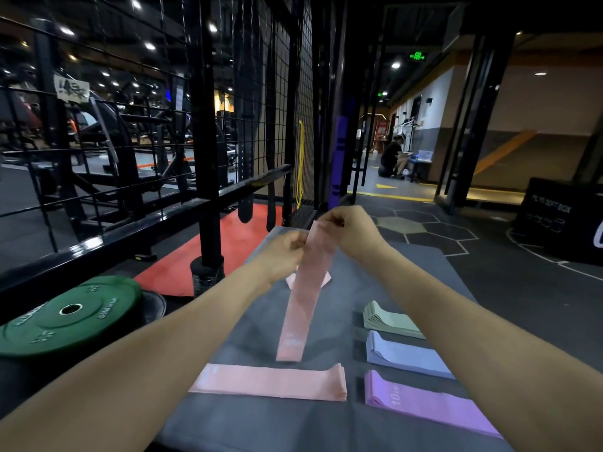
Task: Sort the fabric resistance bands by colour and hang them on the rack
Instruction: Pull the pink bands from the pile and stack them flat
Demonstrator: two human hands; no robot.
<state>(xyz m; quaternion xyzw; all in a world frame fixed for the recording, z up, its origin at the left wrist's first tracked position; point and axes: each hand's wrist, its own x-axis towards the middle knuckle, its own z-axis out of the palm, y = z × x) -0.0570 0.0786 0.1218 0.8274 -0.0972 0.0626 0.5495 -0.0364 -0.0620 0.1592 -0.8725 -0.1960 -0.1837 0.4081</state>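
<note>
Both forearms are bare up to the frame edge (any sleeves, seemingly, sit higher), left hand (287, 252) and right hand (350, 228) ungloved.

You hold one pink band (301, 301) up by its top end, and it hangs down long. More pink bands (270, 381) lie flat on the mat. Beside them sit green bands (390, 319), blue bands (403, 353) and purple bands (421, 401) in piles.

A gym. A black wire-mesh rack (208, 132) stands at the left; beyond it sit exercise machines (107, 132) under ceiling spotlights. Just before the rack's foot lies a green weight plate (70, 316). Right of the rack is hexagon-marked floor (434, 230), with a black soft plyo box (554, 220) farther right.
</note>
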